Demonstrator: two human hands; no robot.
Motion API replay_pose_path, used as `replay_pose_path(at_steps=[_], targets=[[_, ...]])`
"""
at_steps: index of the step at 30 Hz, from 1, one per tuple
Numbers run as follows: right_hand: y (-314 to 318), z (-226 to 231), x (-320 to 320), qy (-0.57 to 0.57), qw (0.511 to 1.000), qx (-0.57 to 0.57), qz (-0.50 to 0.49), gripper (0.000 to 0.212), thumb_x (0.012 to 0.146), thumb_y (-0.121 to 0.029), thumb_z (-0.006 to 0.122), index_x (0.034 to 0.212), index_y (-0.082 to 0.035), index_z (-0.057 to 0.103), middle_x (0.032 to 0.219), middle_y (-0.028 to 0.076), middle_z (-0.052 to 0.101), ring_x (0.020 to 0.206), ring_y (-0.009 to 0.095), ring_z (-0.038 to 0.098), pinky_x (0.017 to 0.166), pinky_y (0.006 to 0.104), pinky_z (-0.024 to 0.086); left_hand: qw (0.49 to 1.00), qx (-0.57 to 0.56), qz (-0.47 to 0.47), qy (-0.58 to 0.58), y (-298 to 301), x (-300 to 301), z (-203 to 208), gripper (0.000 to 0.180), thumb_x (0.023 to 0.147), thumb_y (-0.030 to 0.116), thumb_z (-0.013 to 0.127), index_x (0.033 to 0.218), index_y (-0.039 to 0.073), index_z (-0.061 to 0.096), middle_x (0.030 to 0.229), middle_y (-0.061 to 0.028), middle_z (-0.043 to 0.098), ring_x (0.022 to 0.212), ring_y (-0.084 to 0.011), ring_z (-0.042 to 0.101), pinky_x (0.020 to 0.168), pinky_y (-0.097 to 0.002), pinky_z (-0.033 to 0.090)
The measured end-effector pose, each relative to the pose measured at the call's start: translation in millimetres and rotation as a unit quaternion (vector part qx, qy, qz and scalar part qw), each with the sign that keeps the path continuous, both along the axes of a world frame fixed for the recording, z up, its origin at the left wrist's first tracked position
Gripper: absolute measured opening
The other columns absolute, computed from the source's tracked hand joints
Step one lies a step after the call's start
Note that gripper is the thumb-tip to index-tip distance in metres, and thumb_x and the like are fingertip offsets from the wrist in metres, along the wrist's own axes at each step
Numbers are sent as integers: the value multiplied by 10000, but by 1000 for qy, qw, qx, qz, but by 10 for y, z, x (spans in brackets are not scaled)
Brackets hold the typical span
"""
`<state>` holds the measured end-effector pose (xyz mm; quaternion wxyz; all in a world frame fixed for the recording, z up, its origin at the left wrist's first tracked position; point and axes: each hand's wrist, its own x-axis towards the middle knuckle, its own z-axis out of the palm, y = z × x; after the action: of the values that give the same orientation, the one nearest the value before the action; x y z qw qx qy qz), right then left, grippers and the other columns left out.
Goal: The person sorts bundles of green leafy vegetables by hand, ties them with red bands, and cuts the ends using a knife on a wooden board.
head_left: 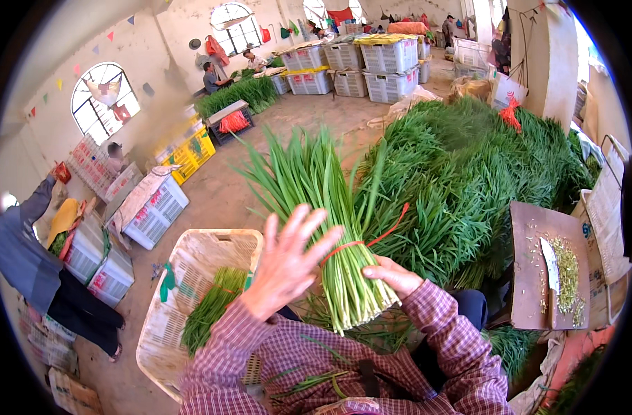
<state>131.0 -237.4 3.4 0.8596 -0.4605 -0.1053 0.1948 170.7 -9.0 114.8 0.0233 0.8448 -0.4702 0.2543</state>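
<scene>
A thick bundle of green chives is held in front of me, its leaves pointing away and its pale cut stems toward me. My right hand grips it near the stem end, thumb on top; its other fingers are hidden underneath. A thin red tie crosses the stems, one loose end sticking out to the right. My left hand is open with fingers spread, beside the bundle's left side; whether it touches the stems I cannot tell. Loose leaves lie on my lap.
At my left stands a white plastic basket with chives inside. A large chive heap lies at right. A knife rests among chopped bits on a brown board. Stacked white crates stand behind; a person stands far left.
</scene>
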Motion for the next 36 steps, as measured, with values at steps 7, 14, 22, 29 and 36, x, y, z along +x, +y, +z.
replay_pose_path(at_steps=[7, 14, 22, 29, 36], targets=[[260, -314, -156, -35, 995, -84, -40, 753, 838, -284, 739, 1440, -42, 358, 1291, 76, 558, 1190, 174, 522, 1039, 338, 413, 563, -403, 9, 721, 476, -140, -916, 514, 899, 337, 673, 1216, -57, 583, 1188, -145, 637, 1066, -196, 600, 947, -327, 466], [187, -521, -144, -146, 968, -202, -14, 960, 805, -387, 780, 1482, 2, 220, 1427, 140, 421, 1328, 225, 398, 1114, 380, 322, 322, -629, -34, 707, -70, 188, -1167, 499, 814, 167, 754, 1244, 18, 547, 1190, -85, 616, 1078, -207, 587, 950, -370, 481], [538, -239, 414, -104, 927, -86, -351, 593, 805, -147, 750, 1302, -16, 454, 1185, 98, 603, 1076, 206, 574, 936, 347, 474, 440, -672, -5, 595, -231, 58, -1340, 527, 800, 103, 751, 1271, 26, 526, 1176, -52, 611, 1067, -192, 587, 946, -348, 472], [611, -368, 322, 18, 925, 109, -363, 322, 843, -83, 686, 1143, -41, 577, 1061, 41, 649, 925, 156, 629, 816, 321, 528, 353, -693, -49, 626, -24, 87, -1444, 471, 862, 136, 714, 1283, 41, 526, 1216, -43, 600, 1087, -191, 585, 956, -358, 476], [398, -421, 376, -3, 959, -5, -284, 539, 861, -237, 734, 1295, -25, 496, 1214, 70, 610, 1080, 181, 583, 934, 329, 475, 364, -700, -11, 614, -109, 67, -1391, 469, 856, 133, 725, 1277, 37, 540, 1204, -57, 614, 1075, -193, 598, 951, -350, 478]])
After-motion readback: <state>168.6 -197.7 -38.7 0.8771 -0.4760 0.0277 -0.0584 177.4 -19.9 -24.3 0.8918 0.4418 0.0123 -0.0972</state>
